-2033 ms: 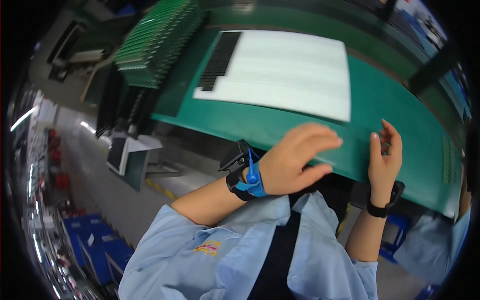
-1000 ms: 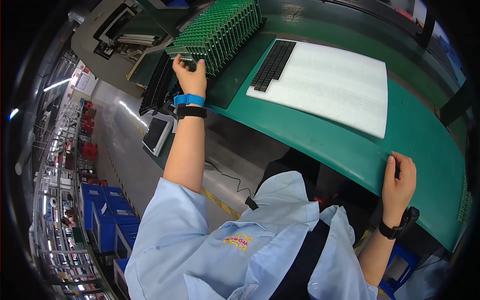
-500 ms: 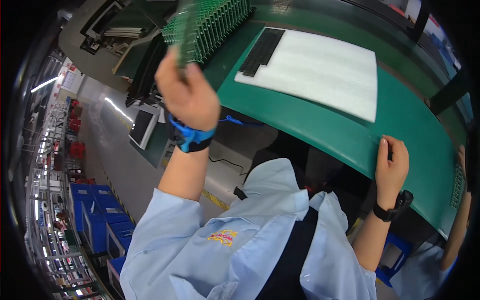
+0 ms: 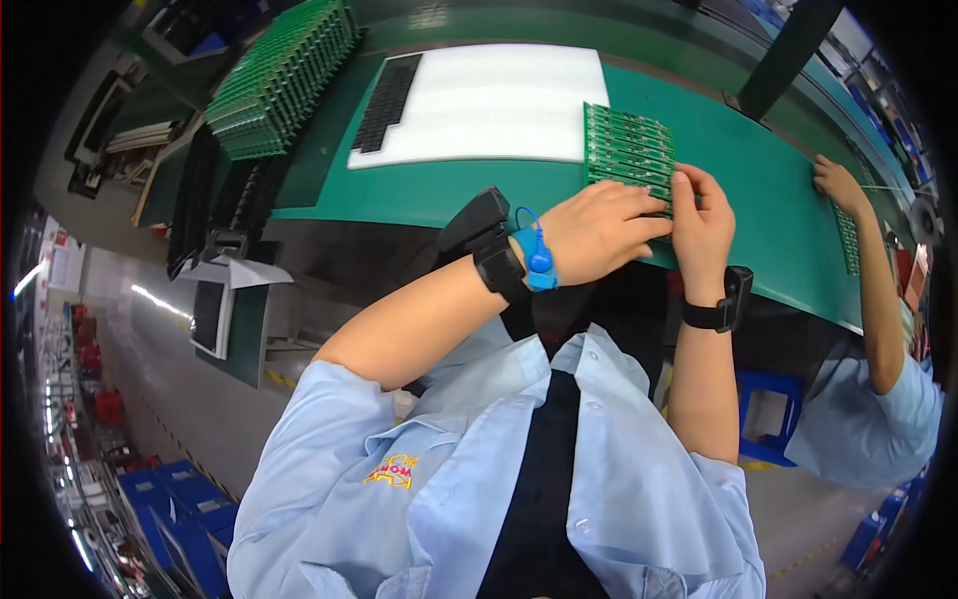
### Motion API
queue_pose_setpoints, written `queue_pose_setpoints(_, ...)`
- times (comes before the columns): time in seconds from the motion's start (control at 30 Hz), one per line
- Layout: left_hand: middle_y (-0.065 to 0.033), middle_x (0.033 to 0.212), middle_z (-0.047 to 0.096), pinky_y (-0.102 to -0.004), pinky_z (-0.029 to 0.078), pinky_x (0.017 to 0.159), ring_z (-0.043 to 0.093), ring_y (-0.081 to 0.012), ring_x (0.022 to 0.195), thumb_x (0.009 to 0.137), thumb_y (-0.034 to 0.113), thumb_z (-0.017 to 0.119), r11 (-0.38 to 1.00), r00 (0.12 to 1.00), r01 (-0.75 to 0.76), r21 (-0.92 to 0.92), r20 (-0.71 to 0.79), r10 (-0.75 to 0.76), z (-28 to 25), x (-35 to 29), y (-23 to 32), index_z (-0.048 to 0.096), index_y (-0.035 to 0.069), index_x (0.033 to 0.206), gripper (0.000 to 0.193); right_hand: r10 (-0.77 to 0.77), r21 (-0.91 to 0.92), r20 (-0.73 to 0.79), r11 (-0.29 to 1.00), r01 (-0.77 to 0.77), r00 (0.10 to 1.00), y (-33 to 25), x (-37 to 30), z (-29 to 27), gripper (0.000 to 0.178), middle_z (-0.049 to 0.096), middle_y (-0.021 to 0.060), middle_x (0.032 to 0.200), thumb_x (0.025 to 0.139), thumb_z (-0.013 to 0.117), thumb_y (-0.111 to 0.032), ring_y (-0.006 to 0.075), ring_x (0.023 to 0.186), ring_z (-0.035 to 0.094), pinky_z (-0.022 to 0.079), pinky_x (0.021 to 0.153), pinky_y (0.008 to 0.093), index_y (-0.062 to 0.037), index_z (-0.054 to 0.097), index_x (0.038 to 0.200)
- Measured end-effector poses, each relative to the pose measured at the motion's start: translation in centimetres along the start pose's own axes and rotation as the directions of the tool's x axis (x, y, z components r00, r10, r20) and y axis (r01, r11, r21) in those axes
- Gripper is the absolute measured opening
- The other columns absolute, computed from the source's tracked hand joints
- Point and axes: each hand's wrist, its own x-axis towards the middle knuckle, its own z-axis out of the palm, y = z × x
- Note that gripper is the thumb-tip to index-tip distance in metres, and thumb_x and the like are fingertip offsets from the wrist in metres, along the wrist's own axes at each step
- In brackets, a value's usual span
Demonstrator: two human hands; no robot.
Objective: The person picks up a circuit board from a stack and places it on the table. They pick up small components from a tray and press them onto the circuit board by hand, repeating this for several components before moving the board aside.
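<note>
A green circuit board panel (image 4: 629,145), made up of several narrow strips, lies at the right edge of a white foam sheet (image 4: 499,105). My left hand (image 4: 599,230) reaches across the near end of the panel, its fingers closed on it and pointing right. Close beside it, my right hand (image 4: 704,225) grips the panel's right edge near the corner between thumb and fingers. Both hands hide the panel's near edge. Black keyboard-like strips (image 4: 389,105) lie on the left end of the foam.
A rack of upright green boards (image 4: 284,75) stands at the far left of the green bench (image 4: 449,195). At right, another person's hand (image 4: 838,185) is by a second board panel (image 4: 846,240). Blue bins (image 4: 180,509) stand on the floor at lower left.
My left hand has moved right, from the board rack to the bench in front of me, bringing a circuit board panel. My right hand has left the bench edge and taken hold of the panel.
</note>
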Motion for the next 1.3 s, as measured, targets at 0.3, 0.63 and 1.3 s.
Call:
queue_pose_setpoints(0.3,-0.0112,0.132,0.056,-0.0488,0.035,0.105,0.050,-0.0300,0.126,0.084,0.030,0.069,0.797,0.835,0.546,0.258,-0.092,-0.543,-3.0,-2.9,-2.1,0.061,0.012,0.124,0.045,-0.428,-0.253,0.455,0.779,0.574,0.781,-4.1,-0.9,-0.8,0.040,0.065,0.0117,0.115,0.085,0.071,-0.025,0.0275,0.101,0.062,0.048,0.090,0.0373,-0.0025,0.064,0.118)
queue_pose_setpoints(0.63,-0.0058,0.132,0.059,-0.0474,0.034,0.107,0.052,-0.0258,0.126,0.089,0.022,0.065,0.843,0.828,0.518,0.148,0.162,-0.537,-6.8,-5.6,-2.8,0.062,0.014,0.125,0.038,-0.236,-0.557,0.526,0.630,0.541,0.817,-5.3,-3.1,-4.5,0.050,0.061,0.0121,0.124,0.079,0.075,-0.035,0.0332,0.103,0.059,0.046,0.088,0.0421,-0.0069,0.064,0.120)
queue_pose_setpoints(1.3,-0.0016,0.135,0.058,-0.0437,0.031,0.109,0.052,-0.0229,0.127,0.089,0.014,0.059,0.798,0.807,0.522,0.300,0.130,-0.577,-6.2,-6.4,-1.9,0.063,0.017,0.127,0.038,0.040,-0.615,0.364,0.760,0.208,0.930,0.9,1.6,-9.8,0.039,0.055,0.0173,0.131,0.090,0.063,-0.019,0.0300,0.109,0.056,0.045,0.095,0.0388,-0.0083,0.061,0.128)
